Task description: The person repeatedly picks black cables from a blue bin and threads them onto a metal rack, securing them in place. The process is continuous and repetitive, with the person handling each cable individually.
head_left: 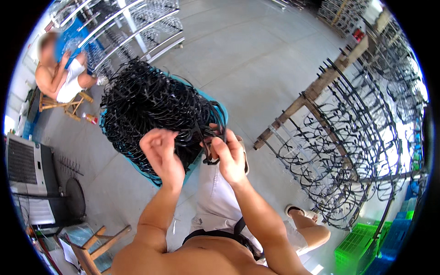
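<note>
A turquoise tub in front of me is heaped with thin, glossy black curved bands, tangled together. My right hand is closed around several dark bands at the tub's near right edge, thumb on top. Their exact kind is hard to make out. Just left of it, my left hand is raised over the heap with its fingers bent. Motion smears those fingertips, so whether anything thin is between them cannot be told.
To the right stands a slanted rack hung with many black curved pieces. A green crate is below it. At far left a person sits on a stool. Metal racks stand behind the tub, and a wooden chair is at lower left.
</note>
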A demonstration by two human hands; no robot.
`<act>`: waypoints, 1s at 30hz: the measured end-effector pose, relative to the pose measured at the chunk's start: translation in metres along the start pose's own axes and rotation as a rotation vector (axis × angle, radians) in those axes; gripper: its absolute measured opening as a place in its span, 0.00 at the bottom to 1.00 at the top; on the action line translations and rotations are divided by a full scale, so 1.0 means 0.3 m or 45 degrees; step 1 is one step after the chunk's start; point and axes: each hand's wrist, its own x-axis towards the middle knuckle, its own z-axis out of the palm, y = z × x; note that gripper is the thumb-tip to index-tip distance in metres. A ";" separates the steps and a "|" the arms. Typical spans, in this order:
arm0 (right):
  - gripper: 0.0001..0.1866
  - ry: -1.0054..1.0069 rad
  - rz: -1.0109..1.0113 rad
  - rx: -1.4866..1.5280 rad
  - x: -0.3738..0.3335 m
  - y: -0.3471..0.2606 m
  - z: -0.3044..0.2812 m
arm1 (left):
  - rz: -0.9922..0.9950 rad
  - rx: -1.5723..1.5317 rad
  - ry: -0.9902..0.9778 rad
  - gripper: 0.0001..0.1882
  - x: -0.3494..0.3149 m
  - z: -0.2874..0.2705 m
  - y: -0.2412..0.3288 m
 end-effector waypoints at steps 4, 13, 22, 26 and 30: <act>0.23 -0.066 0.141 0.220 -0.086 -0.112 -0.127 | -1.170 -0.533 -0.619 0.27 -0.076 -0.001 0.029; 0.23 0.012 0.076 -0.538 -0.507 -0.361 -0.439 | -1.838 -0.655 -1.179 0.23 -0.345 0.426 0.122; 0.12 1.528 -0.819 -0.224 -1.425 -0.724 -0.767 | -0.998 -0.390 -2.105 0.09 -0.873 0.580 0.155; 0.11 1.762 -0.976 -0.085 -1.654 -0.866 -1.006 | -0.435 -0.379 -2.411 0.12 -1.129 0.724 0.262; 0.12 1.853 -0.543 -0.369 -1.529 -0.815 -1.284 | 0.020 -0.108 -2.273 0.17 -1.397 0.843 0.265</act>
